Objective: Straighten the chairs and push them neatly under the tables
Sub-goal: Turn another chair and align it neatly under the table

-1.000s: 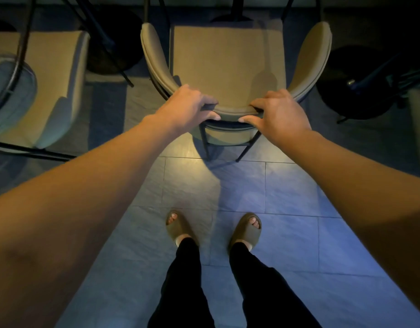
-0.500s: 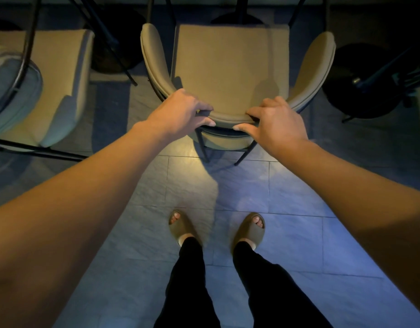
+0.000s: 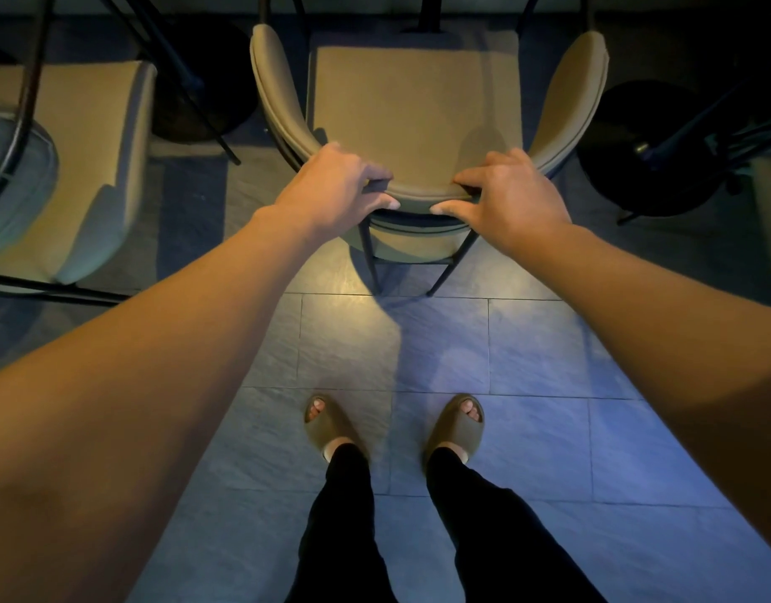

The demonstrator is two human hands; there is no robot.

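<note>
A beige padded chair (image 3: 414, 106) with a curved backrest and thin black legs stands straight ahead of me, its seat facing away toward the dark table edge at the top. My left hand (image 3: 336, 189) grips the left part of the backrest's top rim. My right hand (image 3: 510, 195) grips the rim a little to the right, thumb under the edge. The table's black post (image 3: 427, 10) shows just beyond the seat's front.
A second beige chair (image 3: 92, 167) stands at the left with a dark metal frame. Round black table bases lie at upper left (image 3: 192, 80) and at the right (image 3: 644, 145). My sandalled feet (image 3: 327, 424) stand on grey floor tiles behind the chair.
The chair and both hands sit slightly lower and nearer in view than a second ago; both hands keep their hold on the backrest.
</note>
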